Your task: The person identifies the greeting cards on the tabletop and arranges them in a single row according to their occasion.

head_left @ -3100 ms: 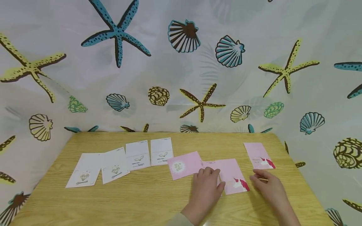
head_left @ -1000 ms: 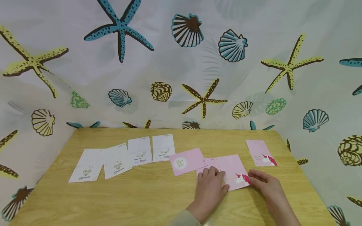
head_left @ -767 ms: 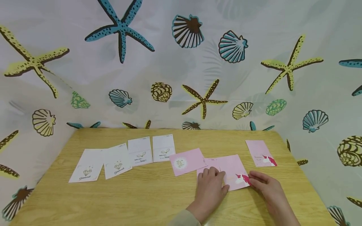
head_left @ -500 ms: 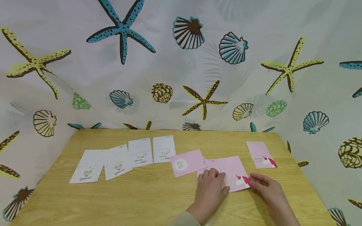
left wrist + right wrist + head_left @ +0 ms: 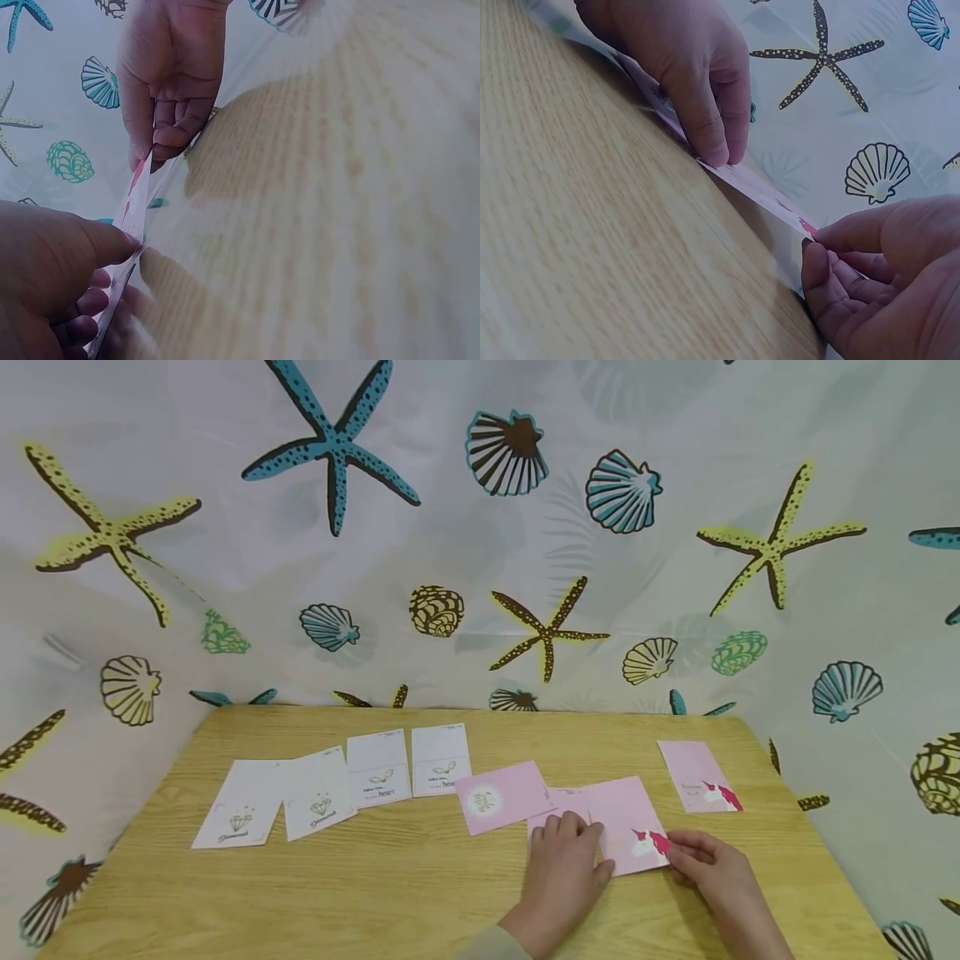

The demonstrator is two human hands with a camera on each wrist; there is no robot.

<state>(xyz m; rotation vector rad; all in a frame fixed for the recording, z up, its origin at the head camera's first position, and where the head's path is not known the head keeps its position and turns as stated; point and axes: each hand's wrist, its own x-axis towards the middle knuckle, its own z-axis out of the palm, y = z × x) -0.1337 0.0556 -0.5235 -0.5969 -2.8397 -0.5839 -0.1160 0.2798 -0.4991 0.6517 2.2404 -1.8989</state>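
A pink card with a red-maned unicorn (image 5: 618,810) lies at the right of the middle of the table in the head view. My right hand (image 5: 718,877) pinches its lower right corner between thumb and fingertips. At the card's left edge rest the thumb and index finger of my left hand (image 5: 562,877). Its other fingers press on a second pink card (image 5: 550,805), which they partly cover. In the right wrist view the unicorn card (image 5: 761,193) slants between both hands, seen nearly edge-on.
Left of my hands lies a pink card with a white circle (image 5: 510,789). A matching unicorn card (image 5: 690,768) lies at the back right. Two winged-heart cards (image 5: 378,756) and two diamond cards (image 5: 251,789) line the left of the wooden table (image 5: 337,893). A patterned curtain (image 5: 450,535) surrounds it.
My right hand, earlier beside the unicorn card, has come left and now pinches its corner. The left hand stays almost in place. The head view has shifted slightly.
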